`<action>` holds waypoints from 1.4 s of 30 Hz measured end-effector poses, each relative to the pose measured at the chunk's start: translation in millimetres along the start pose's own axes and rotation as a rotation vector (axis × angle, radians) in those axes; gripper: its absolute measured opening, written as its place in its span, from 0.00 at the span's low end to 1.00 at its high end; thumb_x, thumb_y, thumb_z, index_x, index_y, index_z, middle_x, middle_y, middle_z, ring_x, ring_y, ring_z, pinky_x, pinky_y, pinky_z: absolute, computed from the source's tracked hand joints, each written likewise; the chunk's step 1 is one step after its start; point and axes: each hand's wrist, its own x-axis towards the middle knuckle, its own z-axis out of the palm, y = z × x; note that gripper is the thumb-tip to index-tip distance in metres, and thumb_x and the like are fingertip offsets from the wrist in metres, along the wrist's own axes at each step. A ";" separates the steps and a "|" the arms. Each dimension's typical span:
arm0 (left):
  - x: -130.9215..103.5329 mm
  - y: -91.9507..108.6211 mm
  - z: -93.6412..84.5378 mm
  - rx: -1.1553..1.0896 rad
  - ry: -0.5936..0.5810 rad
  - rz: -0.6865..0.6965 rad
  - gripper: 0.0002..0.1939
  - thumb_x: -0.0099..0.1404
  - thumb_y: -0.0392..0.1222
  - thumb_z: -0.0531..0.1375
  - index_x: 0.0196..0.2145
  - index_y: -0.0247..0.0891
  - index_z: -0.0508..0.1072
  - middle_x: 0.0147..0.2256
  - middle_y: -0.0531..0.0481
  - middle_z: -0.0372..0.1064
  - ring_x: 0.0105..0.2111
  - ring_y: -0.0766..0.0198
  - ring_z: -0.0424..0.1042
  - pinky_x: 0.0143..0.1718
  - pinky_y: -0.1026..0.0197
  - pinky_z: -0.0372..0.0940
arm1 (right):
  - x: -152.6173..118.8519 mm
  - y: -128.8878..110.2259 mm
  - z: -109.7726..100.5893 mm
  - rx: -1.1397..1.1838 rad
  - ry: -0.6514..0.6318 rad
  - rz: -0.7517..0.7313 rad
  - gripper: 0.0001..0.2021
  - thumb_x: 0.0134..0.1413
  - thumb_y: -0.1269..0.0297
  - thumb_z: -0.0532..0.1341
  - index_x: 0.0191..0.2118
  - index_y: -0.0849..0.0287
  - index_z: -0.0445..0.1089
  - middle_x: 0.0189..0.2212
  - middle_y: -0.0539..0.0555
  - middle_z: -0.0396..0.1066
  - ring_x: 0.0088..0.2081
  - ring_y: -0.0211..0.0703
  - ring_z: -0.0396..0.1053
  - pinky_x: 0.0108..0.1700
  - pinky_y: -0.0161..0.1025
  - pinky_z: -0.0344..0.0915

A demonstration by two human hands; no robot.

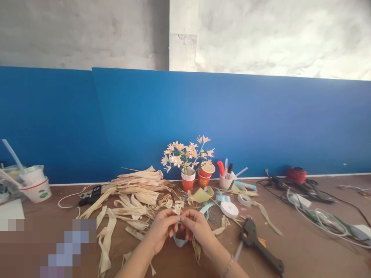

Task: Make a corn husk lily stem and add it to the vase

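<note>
One flower [177, 209] (pale) pokes up between fingers [173, 220].

No words or numbers can be read; a small red paper cup [203, 180] bears a yellow character-like mark, too blurred to decipher, and a white, red-rimmed round tub [36, 192] shows green printed spots

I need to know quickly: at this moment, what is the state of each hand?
Left hand: closed, pinching the base of a small pale flower.
Right hand: closed, pinching at the same base; whether it grips the blue ribbon cannot be told.
</note>
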 end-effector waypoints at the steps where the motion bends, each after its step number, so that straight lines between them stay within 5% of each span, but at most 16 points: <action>1: -0.2 0.1 0.1 -0.004 0.005 0.006 0.11 0.45 0.39 0.65 0.28 0.32 0.74 0.20 0.55 0.65 0.16 0.75 0.58 0.15 0.71 0.47 | 0.7 1.1 0.4 -0.006 0.001 -0.002 0.19 0.37 0.47 0.63 0.25 0.61 0.63 0.16 0.46 0.67 0.11 0.28 0.57 0.12 0.27 0.48; 14: 1.3 -1.9 1.7 0.058 0.085 0.086 0.09 0.48 0.40 0.64 0.21 0.34 0.67 0.15 0.57 0.63 0.17 0.73 0.60 0.20 0.69 0.52 | 1.2 2.5 5.1 -0.002 0.071 -0.053 0.19 0.38 0.48 0.64 0.25 0.61 0.63 0.16 0.45 0.65 0.11 0.29 0.58 0.13 0.27 0.50; 24: -1.8 -1.7 0.2 -0.005 -0.051 0.078 0.09 0.49 0.41 0.63 0.23 0.34 0.66 0.17 0.55 0.65 0.16 0.75 0.57 0.16 0.71 0.46 | -10.5 -14.5 -7.5 0.375 -0.263 0.183 0.15 0.36 0.58 0.68 0.22 0.65 0.66 0.17 0.47 0.68 0.10 0.22 0.50 0.13 0.26 0.37; 33: -0.9 0.1 1.6 0.144 -0.049 0.051 0.16 0.48 0.50 0.64 0.27 0.36 0.65 0.16 0.56 0.65 0.11 0.77 0.52 0.11 0.71 0.34 | -6.0 -9.3 -8.7 0.321 -0.174 0.164 0.15 0.32 0.61 0.71 0.21 0.64 0.66 0.17 0.49 0.71 0.11 0.25 0.55 0.12 0.26 0.39; 42: 4.7 -4.2 1.4 0.325 0.090 0.072 0.17 0.48 0.53 0.62 0.21 0.36 0.65 0.10 0.61 0.56 0.09 0.76 0.47 0.11 0.70 0.39 | -4.3 -5.8 -3.7 0.138 0.000 0.106 0.19 0.28 0.55 0.71 0.22 0.63 0.64 0.16 0.49 0.69 0.14 0.32 0.64 0.16 0.29 0.55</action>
